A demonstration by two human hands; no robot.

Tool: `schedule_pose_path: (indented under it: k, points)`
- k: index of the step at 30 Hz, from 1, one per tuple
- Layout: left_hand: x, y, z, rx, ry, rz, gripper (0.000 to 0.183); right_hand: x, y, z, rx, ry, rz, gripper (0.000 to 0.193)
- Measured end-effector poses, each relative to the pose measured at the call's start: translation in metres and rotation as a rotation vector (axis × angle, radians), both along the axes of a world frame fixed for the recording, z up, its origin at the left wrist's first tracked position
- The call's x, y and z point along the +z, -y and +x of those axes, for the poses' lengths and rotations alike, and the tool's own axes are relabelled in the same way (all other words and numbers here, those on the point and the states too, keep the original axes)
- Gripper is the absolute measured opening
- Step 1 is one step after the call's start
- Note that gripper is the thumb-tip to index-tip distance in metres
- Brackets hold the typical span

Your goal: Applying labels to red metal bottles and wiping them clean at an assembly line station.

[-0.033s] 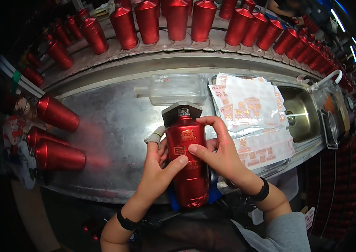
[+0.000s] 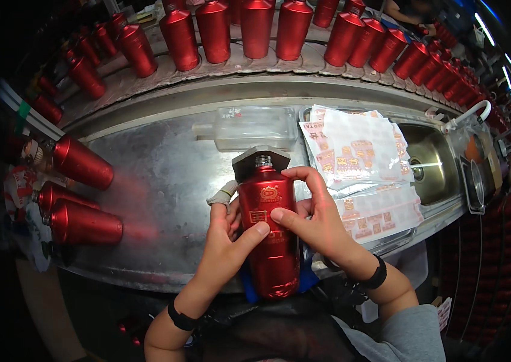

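A glossy red bottle with gold print lies before me, its bare threaded neck pointing away and resting at a dark angular holder. My left hand grips its left side, thumb on the front beside the gold characters. A whitish wrap covers one finger of that hand. My right hand is closed round the other side, its thumb pressed on the print and its index finger at the bottle's shoulder. The undersides of both hands' grip are hidden. Blue material shows beneath the bottle's base.
A clear flat bottle lies behind the holder. Printed transfer sheets are stacked on a tray at right, beside a steel sink. Red bottles lie at left. A conveyor carries many more along the back.
The red bottles on the conveyor have shifted slightly to the right. My hands and the held bottle look unmoved.
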State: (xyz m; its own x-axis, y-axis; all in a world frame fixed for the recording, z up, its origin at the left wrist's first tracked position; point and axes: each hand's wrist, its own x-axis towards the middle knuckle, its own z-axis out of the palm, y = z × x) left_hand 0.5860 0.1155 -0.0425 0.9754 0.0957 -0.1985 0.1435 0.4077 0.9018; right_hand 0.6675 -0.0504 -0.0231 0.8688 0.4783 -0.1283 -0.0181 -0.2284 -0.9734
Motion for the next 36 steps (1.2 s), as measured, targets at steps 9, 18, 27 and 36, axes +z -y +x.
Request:
schedule_pose_path:
  k: [9,18,27,36]
  points:
    - [0.007,0.012,0.016,0.066,-0.083,0.029,0.080,0.001,0.014,0.005,0.139,-0.097,0.059,0.064]
    - [-0.003,0.022,0.019,0.142,0.018,0.195,0.083,-0.021,0.018,0.008,0.110,-0.110,0.272,0.051]
    - [-0.001,0.008,-0.014,0.036,-0.057,0.061,0.089,-0.020,0.023,-0.018,-0.051,-0.267,0.265,0.052]
    - [-0.005,0.000,-0.022,-0.101,-0.007,0.103,0.090,-0.012,0.030,-0.018,0.070,-0.212,0.107,0.074]
